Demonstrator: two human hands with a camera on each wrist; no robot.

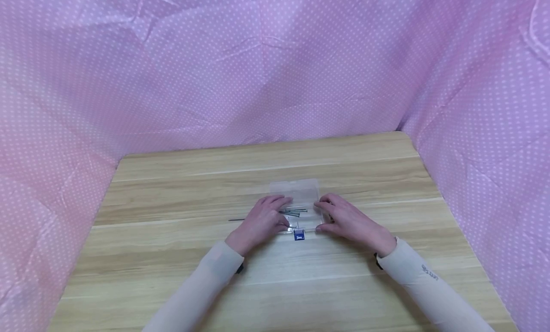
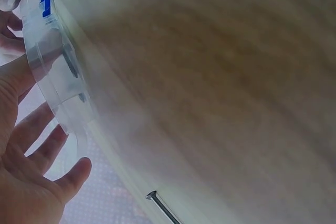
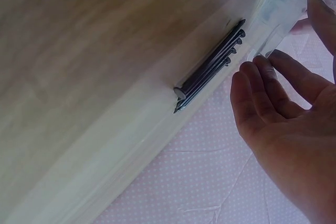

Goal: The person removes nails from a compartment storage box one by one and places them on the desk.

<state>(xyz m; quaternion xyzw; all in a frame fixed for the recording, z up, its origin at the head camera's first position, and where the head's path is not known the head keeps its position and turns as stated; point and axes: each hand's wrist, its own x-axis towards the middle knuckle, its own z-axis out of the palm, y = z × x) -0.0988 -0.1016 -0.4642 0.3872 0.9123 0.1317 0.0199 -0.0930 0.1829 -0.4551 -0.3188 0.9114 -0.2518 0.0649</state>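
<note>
Sleeves [image 1: 197, 284]: covering both forearms.
Left hand [image 1: 262, 220]: holding the clear box [image 1: 306, 198] by its left end, fingers curving.
Right hand [image 1: 350, 220]: gripping its right end.
Box contents: nails [image 1: 294, 212] are lying inside.
Box spot: resting mid-table.

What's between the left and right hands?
In the head view, a clear plastic box with nails in it and a blue latch at its near edge, between left hand and right hand.
</note>
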